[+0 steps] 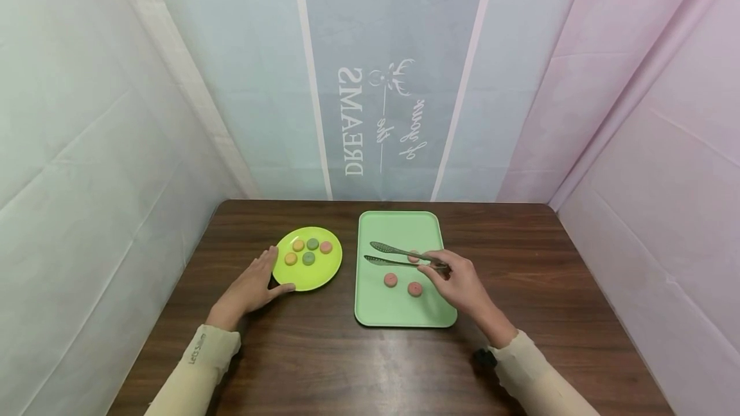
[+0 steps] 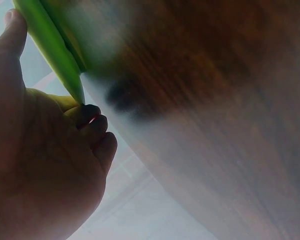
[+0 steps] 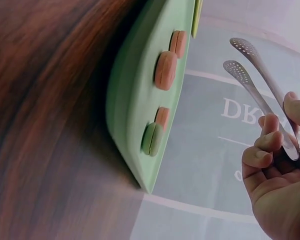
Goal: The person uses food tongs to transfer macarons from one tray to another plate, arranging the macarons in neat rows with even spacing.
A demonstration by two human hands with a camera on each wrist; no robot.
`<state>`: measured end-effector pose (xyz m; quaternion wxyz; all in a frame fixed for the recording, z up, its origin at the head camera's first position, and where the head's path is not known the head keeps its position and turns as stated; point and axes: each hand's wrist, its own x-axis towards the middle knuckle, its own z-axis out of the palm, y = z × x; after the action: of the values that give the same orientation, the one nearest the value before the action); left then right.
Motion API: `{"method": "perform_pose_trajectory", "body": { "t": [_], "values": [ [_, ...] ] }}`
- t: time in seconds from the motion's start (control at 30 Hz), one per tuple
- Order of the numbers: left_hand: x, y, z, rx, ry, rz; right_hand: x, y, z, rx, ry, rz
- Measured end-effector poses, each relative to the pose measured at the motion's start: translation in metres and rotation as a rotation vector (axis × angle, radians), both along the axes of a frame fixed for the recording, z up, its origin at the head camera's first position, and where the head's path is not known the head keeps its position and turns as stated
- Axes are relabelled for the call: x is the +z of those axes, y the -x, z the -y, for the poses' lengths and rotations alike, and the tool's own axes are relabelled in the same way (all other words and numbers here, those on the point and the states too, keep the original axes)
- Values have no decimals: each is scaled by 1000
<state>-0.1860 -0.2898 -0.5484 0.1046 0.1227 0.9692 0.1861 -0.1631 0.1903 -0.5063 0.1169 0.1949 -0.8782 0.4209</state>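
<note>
My right hand (image 1: 459, 281) grips metal tongs (image 1: 399, 250) with perforated tips, held over the light green tray (image 1: 370, 310). The tongs' two arms are spread, with nothing between the tips. On the tray lie three pink macarons (image 1: 414, 289), one partly behind the tongs. A green macaron (image 3: 152, 139) beside them shows in the right wrist view, but my right hand hides it in the head view. My left hand (image 1: 250, 287) rests along the left rim of a lime-green plate (image 1: 315, 280), fingers extended and thumb at its near edge. Several yellow, green and pink macarons (image 1: 308, 259) sit on the plate.
Both the plate and the tray stand on a dark brown wooden table (image 1: 324, 364), the plate left of the tray. A printed cloth backdrop (image 1: 393, 31) hangs behind the far edge, and pale cloth walls (image 1: 87, 146) rise on both sides.
</note>
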Motion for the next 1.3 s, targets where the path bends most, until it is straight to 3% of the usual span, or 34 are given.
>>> {"method": "perform_pose_trajectory", "body": {
  "t": [0.4, 1.3],
  "values": [
    [1, 0, -1, 0, 9, 18, -6, -4, -15, 27, -3, -88],
    [5, 0, -1, -9, 8, 6, -23, -12, -48, 81, -61, -55]
  ]
}}
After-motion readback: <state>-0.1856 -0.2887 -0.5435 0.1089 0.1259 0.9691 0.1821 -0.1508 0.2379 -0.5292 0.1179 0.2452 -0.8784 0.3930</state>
